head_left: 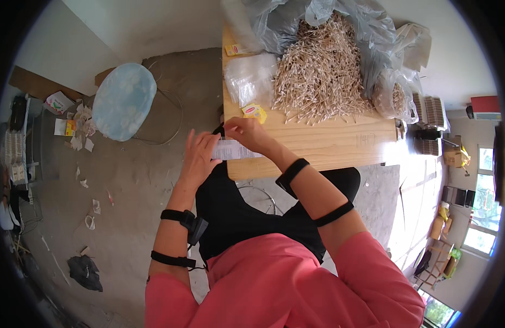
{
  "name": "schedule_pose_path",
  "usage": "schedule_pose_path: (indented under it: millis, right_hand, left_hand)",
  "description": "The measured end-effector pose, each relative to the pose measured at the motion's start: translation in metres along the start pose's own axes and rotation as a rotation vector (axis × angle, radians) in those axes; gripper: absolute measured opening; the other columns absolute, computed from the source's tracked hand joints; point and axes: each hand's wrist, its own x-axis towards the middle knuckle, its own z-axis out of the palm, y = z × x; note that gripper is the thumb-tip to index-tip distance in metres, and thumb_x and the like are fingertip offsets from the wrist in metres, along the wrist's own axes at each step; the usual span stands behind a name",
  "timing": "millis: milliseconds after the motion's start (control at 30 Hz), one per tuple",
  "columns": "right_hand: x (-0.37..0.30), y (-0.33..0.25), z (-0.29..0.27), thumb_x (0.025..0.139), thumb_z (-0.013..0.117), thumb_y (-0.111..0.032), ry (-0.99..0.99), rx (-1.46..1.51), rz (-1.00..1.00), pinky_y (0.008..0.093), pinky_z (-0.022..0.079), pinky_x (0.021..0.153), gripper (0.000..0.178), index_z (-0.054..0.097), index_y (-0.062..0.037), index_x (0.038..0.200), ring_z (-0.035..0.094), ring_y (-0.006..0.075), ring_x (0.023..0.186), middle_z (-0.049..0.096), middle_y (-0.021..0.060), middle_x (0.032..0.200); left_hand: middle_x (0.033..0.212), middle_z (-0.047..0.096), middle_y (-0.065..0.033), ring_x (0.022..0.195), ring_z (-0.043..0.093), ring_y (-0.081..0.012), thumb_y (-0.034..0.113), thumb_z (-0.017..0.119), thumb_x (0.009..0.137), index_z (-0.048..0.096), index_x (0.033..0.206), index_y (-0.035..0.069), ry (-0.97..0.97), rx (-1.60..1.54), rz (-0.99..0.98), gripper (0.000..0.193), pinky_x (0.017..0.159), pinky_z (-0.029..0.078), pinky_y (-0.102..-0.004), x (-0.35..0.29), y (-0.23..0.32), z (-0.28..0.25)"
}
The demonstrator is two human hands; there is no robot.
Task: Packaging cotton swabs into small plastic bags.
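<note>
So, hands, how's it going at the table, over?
Left hand holding white printed slip at table edge. Right hand at its far side, grip unclear. Yellow packet and swab pile beyond, clear of slip.

My wearer has on a plain pink top [274, 284] with a short left sleeve [167, 298] and right sleeve [370, 270], over black trousers [225, 224]. On the left forearm I see two black straps [170, 259], the farther bearing a dark boxy module [196, 230], the nearer trailing a short black cable [196, 268]. Two more black bands [334, 214] circle the right arm.
</note>
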Motion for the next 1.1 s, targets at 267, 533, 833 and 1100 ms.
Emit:
schedule_pose_path:
  millis: [267,533,833,1100]
  right_hand:
    - [-0.178,0.011,-0.037,0.09,0.068,-0.013,0.174,0.108,0.395,0.0311,0.055,0.074,0.021,0.068,0.001,0.106,0.07,0.0186,0.081,0.073,0.0117,0.093]
    - [-0.211,0.009,-0.029,0.09,0.067,-0.012,0.149,0.164,0.454,0.0313,0.055,0.072,0.019,0.069,-0.0008,0.106,0.07,0.0173,0.078,0.073,0.0109,0.093]
    - [-0.197,0.001,-0.015,0.09,0.067,-0.012,0.182,0.243,0.405,0.0332,0.055,0.072,0.018,0.068,0.0,0.104,0.07,0.0212,0.079,0.072,0.0123,0.091]
    - [-0.092,-0.024,0.032,0.089,0.062,-0.008,0.291,0.018,0.07,0.0431,0.053,0.074,0.016,0.065,-0.0015,0.104,0.065,0.0391,0.086,0.065,0.0168,0.098]
  left_hand:
    - [0.126,0.055,-0.0091,0.12,0.052,-0.03,0.012,0.082,0.07,0.055,0.127,0.005,-0.024,-0.224,0.076,0.064,0.114,0.029,-0.0531,0.004,0.002,0.011]
    - [0.13,0.056,-0.0075,0.128,0.048,-0.0285,0.012,0.084,0.068,0.045,0.14,0.009,0.02,-0.044,0.08,0.081,0.115,0.025,-0.0545,0.01,0.013,-0.001]
    - [0.132,0.058,-0.0127,0.117,0.061,-0.0296,-0.004,0.071,0.077,0.038,0.146,0.01,-0.13,-0.422,-0.009,0.078,0.097,0.051,-0.0368,0.017,0.004,0.011]
    - [0.14,0.053,-0.0187,0.126,0.056,-0.0271,-0.001,0.056,0.094,0.035,0.147,0.003,0.085,-0.659,-0.175,0.056,0.103,0.045,-0.036,0.006,0.024,0.015]
